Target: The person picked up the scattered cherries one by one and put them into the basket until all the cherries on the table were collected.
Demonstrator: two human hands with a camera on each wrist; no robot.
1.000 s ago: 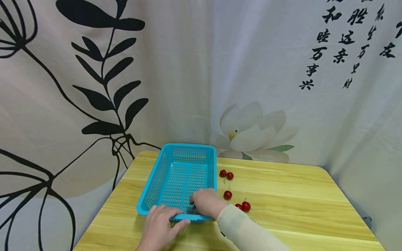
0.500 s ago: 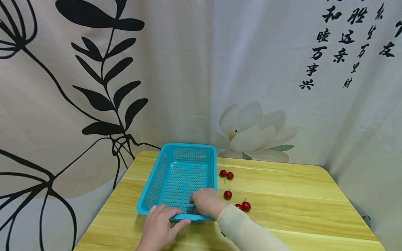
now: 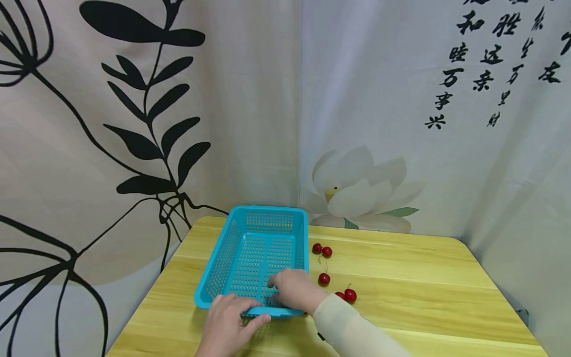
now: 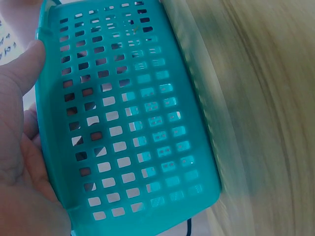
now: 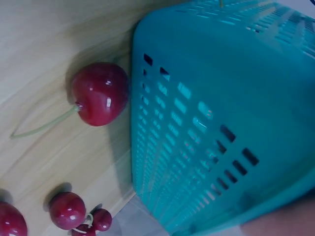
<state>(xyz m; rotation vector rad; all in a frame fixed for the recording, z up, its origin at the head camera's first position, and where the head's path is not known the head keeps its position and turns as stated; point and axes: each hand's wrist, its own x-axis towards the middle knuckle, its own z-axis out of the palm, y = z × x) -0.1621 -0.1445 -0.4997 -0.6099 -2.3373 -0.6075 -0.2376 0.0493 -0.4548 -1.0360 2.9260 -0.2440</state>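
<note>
A blue perforated plastic basket (image 3: 250, 210) stands on the table. My left hand (image 3: 227, 322) grips its near rim, fingers over the edge and thumb outside; the left wrist view shows this hand (image 4: 22, 128) beside the holed wall. Reaching over the near right corner, my right hand (image 3: 294, 287) has its fingers down inside the basket. A gap shows between its thumb and forefinger, with nothing visible there; the other fingers are hidden. Several red cherries (image 3: 324, 279) lie right of the basket. In the right wrist view, a stemmed cherry (image 5: 101, 93) lies close beside the basket wall.
The wood-grain table (image 3: 424, 287) extends to the right of the cherries. Behind it hangs a pale curtain (image 3: 250, 124) with black plant prints and lettering. My right sleeve (image 3: 352, 322) crosses the table's near side and partly covers one cherry (image 3: 340, 295).
Thumb and forefinger of my right hand have parted slightly inside the basket. The left hand, basket and cherries keep their places; the head view has tilted up a touch.
</note>
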